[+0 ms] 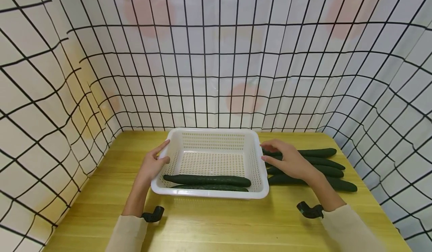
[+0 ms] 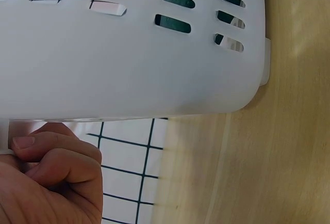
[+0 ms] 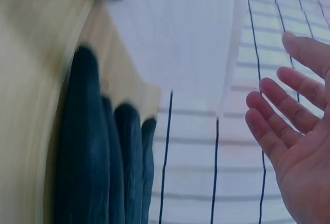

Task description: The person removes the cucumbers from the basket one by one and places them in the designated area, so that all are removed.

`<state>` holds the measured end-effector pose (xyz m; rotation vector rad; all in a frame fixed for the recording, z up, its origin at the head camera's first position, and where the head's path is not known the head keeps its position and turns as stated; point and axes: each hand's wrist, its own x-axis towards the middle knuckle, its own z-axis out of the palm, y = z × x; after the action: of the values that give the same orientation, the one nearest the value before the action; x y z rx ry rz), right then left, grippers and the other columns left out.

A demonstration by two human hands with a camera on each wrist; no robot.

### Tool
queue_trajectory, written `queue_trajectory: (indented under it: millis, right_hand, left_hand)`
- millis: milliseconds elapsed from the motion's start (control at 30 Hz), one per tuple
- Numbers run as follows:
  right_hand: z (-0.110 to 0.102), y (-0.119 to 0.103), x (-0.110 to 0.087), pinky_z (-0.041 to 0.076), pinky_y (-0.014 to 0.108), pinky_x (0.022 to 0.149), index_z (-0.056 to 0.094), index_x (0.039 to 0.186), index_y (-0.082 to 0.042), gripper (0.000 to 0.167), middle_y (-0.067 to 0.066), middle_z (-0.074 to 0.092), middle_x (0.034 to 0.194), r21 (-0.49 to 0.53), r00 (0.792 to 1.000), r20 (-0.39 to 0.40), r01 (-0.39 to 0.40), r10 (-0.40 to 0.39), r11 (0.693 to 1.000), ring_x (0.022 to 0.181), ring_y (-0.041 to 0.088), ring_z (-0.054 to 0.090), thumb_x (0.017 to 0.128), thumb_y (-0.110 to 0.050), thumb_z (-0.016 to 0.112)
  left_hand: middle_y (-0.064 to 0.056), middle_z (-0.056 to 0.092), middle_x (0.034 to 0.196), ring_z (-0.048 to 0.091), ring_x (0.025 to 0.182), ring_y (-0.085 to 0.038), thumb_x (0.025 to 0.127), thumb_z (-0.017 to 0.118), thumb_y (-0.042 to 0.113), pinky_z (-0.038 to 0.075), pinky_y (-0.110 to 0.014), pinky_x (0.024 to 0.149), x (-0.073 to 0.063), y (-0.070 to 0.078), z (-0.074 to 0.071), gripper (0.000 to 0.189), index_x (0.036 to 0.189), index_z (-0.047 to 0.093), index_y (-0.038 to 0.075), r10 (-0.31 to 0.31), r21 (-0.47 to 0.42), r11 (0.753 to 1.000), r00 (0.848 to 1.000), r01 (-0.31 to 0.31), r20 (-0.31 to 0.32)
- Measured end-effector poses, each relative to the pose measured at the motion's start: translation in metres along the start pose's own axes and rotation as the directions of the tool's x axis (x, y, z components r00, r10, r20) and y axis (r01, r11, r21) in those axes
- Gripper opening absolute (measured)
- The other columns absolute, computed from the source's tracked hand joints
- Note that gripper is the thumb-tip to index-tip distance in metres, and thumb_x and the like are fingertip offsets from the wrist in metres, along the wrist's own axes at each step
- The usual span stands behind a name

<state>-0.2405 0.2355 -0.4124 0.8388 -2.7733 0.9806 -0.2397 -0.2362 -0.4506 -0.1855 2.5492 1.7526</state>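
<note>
A white plastic basket [image 1: 216,131] with slotted walls stands at the middle of the table, two cucumbers [image 1: 209,180] lying along its near side. My left hand [image 1: 152,165] grips the basket's left rim, thumb on top; the left wrist view shows that hand's [image 2: 56,172] fingers curled below the rim. Beside the right rim is my right hand [image 1: 287,160], its fingers spread and holding nothing. In the right wrist view the same hand [image 3: 304,115] shows an open palm, apart from the basket wall [image 3: 180,33]. Several cucumbers [image 1: 324,162] lie side by side under and beyond it.
The wooden table [image 1: 216,225] spans the space in front of me. Black wire grid panels [image 1: 216,64] backed with pale cloth rise along its back and both sides. A black wrist device [image 1: 153,214] is worn on my left wrist, another [image 1: 309,210] on my right.
</note>
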Motion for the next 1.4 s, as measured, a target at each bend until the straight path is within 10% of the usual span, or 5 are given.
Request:
queue_trajectory:
  millis: [900,1400]
  right_hand:
    - [0.080,-0.050,0.060,0.051,0.053,0.103,0.055,0.145,-0.007,0.055,0.014,0.060,0.142,0.143,0.955,0.273,0.081,-0.118,0.986,0.123,0.031,0.061,0.100,-0.038,0.065]
    - [0.104,-0.055,0.066,0.051,0.048,0.104,0.053,0.149,-0.007,0.058,0.010,0.061,0.144,0.029,0.842,0.533,0.084,-0.087,0.996,0.127,0.028,0.061,0.102,-0.041,0.061]
  left_hand:
    - [-0.025,0.058,0.136,0.059,0.100,-0.027,0.091,0.061,0.012,0.057,-0.032,0.073,0.003,-0.004,0.001,0.072,0.156,0.044,0.037,-0.016,0.010,1.000,1.000,0.016,-0.013]
    - [-0.027,0.059,0.138,0.061,0.099,-0.026,0.091,0.062,0.011,0.057,-0.032,0.073,0.002,-0.003,0.002,0.072,0.156,0.045,0.035,0.001,0.001,1.000,1.000,-0.001,-0.020]
